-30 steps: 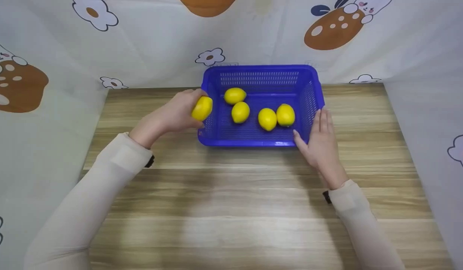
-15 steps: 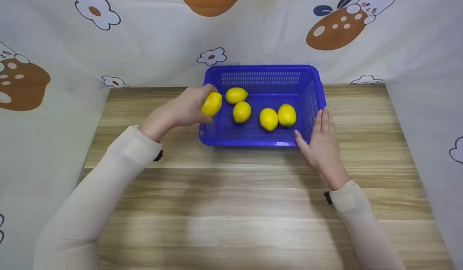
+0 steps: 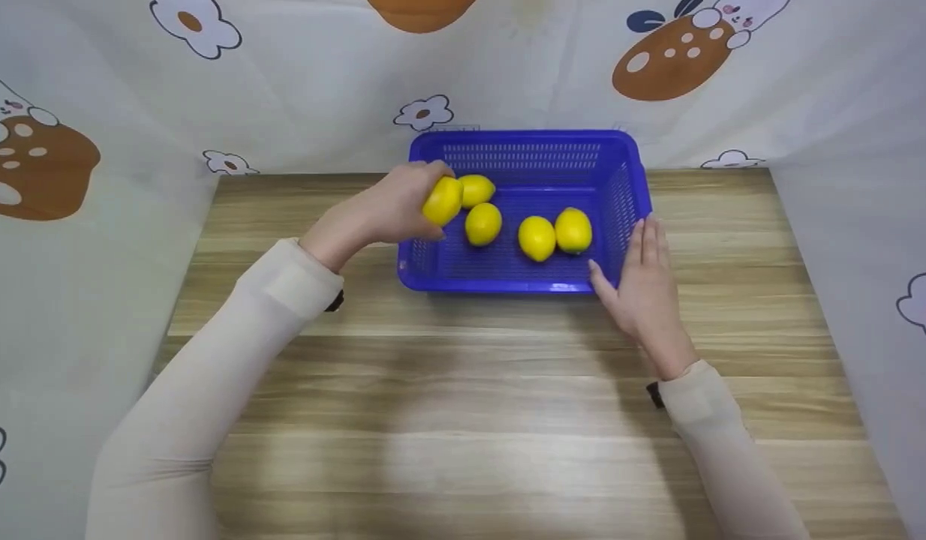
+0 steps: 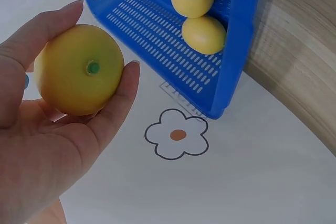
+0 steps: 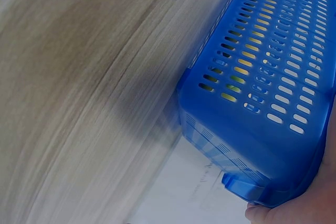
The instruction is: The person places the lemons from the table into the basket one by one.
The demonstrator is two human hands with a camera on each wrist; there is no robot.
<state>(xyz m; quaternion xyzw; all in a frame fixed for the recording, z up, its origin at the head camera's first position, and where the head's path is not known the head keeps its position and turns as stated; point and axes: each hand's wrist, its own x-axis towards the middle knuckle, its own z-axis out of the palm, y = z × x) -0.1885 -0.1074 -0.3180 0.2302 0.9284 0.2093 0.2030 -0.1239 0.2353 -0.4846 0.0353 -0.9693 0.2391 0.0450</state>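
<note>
My left hand [image 3: 399,201] holds a yellow lemon [image 3: 442,201] between thumb and fingers, over the left side of a blue plastic basket [image 3: 500,286]. In the left wrist view the lemon [image 4: 79,72] shows its green stem end, with the fingers curled about it. Inside the basket lie several more lemons: a pair at the left, the rear lemon [image 3: 478,192] partly covered by the held one, and a pair at the right, including a lemon [image 3: 573,230]. My right hand [image 3: 647,292] rests with straight fingers along the basket's right rim, its thumb at the front rim.
The basket stands on a wood-grain table [image 3: 478,390] near its back edge. A white printed sheet [image 3: 305,90] rises behind the table and along both sides. In the right wrist view, yellow lemons show through the slotted basket wall [image 5: 278,93].
My left hand has moved right with the lemon, from the basket's left rim to over its inside. The right hand and the basket have stayed in place.
</note>
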